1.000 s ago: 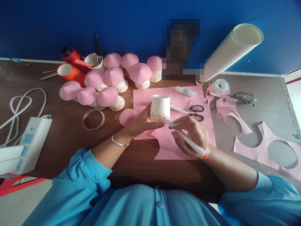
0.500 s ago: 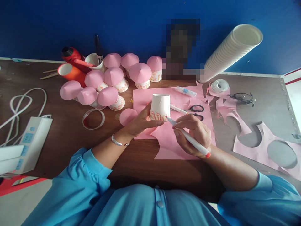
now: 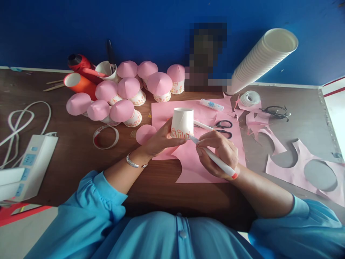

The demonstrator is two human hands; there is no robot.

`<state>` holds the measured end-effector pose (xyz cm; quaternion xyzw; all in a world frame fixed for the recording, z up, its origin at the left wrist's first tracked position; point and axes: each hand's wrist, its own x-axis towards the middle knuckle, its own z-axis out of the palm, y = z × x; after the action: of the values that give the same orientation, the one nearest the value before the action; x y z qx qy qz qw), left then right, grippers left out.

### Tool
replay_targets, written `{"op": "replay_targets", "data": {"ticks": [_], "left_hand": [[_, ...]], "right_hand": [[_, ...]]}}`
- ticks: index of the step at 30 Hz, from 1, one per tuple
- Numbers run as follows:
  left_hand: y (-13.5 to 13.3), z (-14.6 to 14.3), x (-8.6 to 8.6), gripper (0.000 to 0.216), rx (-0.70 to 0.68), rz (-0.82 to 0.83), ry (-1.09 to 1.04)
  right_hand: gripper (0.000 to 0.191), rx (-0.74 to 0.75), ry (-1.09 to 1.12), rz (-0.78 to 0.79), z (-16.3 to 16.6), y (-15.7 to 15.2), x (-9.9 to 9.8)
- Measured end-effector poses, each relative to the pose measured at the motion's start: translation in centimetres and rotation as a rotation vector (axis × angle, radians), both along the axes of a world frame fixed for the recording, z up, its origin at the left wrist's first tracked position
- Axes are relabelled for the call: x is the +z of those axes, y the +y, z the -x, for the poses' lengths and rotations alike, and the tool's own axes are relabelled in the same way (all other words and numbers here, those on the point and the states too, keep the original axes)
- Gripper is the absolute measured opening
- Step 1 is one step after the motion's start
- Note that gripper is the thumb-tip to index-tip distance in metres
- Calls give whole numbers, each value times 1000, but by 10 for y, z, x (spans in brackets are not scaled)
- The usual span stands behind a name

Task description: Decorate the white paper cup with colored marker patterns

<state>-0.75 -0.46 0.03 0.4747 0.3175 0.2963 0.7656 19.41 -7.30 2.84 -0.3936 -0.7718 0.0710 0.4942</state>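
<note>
The left hand grips the upturned paper cup on the pink paper, while the right hand, closed around a marker, points its tip up-left against the cup's lower rim.

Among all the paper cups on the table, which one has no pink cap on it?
The upside-down cup that the left hand holds on the pink sheet. The cups behind it all wear pink caps.

Both hands apparently closed, meeting.
</note>
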Motion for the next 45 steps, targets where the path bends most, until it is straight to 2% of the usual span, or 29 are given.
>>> {"op": "replay_targets", "data": {"ticks": [21, 27, 34, 45], "left_hand": [[0, 1, 0, 55, -23, 10, 35], [1, 1, -3, 62, -25, -27, 49], [1, 2, -6, 59, -36, -49, 42], [2, 3, -7, 64, -40, -22, 31]], "right_hand": [[25, 23, 1, 11, 1, 1, -2], [27, 35, 11, 10, 1, 1, -2], [26, 30, -6, 11, 1, 1, -1], [26, 12, 1, 6, 0, 1, -3]]}}
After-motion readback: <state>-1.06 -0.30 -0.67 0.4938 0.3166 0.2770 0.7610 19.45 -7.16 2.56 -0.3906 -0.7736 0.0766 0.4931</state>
